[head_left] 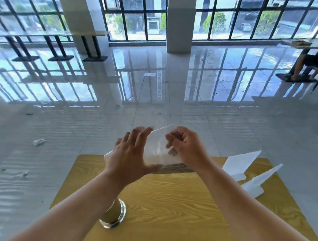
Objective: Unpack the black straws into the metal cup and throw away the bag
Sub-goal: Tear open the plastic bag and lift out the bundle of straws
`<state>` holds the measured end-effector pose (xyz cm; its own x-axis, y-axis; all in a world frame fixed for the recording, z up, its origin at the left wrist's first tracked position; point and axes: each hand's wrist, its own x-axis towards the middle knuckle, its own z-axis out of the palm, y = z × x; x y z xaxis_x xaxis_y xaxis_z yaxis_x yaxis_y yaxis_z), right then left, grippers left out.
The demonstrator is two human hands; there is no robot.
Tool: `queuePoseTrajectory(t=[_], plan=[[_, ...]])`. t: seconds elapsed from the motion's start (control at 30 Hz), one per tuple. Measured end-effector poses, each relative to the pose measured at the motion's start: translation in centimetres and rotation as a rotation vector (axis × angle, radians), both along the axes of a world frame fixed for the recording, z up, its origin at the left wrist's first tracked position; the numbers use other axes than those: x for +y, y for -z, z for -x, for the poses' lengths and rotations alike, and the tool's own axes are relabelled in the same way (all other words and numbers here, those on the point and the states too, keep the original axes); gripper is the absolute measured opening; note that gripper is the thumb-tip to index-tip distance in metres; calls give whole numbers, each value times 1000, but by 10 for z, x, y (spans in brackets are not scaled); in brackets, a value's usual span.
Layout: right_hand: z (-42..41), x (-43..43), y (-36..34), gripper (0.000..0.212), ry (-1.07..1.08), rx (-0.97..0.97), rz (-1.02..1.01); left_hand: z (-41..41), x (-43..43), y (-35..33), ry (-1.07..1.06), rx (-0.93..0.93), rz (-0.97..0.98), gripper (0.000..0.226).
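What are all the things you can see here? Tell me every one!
table: one, yellow wood grain, under the hands
bag: one, clear plastic, held up over the table's far edge
straws: a dark bundle, count unclear, low in the bag
metal cup: one, shiny, near left of table, partly behind the left arm
folded paper shapes: two, white, right side of table
paper scraps: a few, white, on the floor at left
seated person: one, dark clothes, far right
left hand: open, fingers spread against the bag
right hand: pinching the bag's upper part
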<state>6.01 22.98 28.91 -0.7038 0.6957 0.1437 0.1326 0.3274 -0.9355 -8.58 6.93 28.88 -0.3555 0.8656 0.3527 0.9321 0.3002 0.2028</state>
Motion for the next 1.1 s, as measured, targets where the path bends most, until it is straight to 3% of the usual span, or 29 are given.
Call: queuePoseTrajectory(t=[0.07, 0.13, 0.2, 0.37, 0.47, 0.6, 0.73, 0.87, 0.97, 1.1], plan=[[11, -5, -13, 14, -24, 15, -12, -3, -4, -10, -9, 6, -2, 133], [19, -9, -24, 15, -33, 38, -25, -5, -8, -17, -13, 74, -17, 130], [25, -9, -33, 16, -47, 55, -51, -6, -12, -24, -39, 194, -44, 107], [37, -12, -32, 21, -49, 67, -71, 6, -21, -50, -89, 291, -159, 20], [42, -17, -21, 24, -55, 59, -78, 10, -27, -73, -108, 175, -139, 4], [44, -24, -10, 28, -78, 64, -57, 18, -33, -97, -201, -80, -77, 8], [42, -27, 2, 33, -60, 10, -100, 28, -35, -118, -282, -161, -50, 12], [34, -26, 23, 9, 56, -71, -216, 38, -36, -133, -322, -259, -59, 21], [26, -27, 40, 41, 191, -143, -140, 45, -40, -145, -317, -312, -81, 27], [22, -34, 55, 62, 215, -165, 155, 48, -47, -158, -291, -327, -139, 28]])
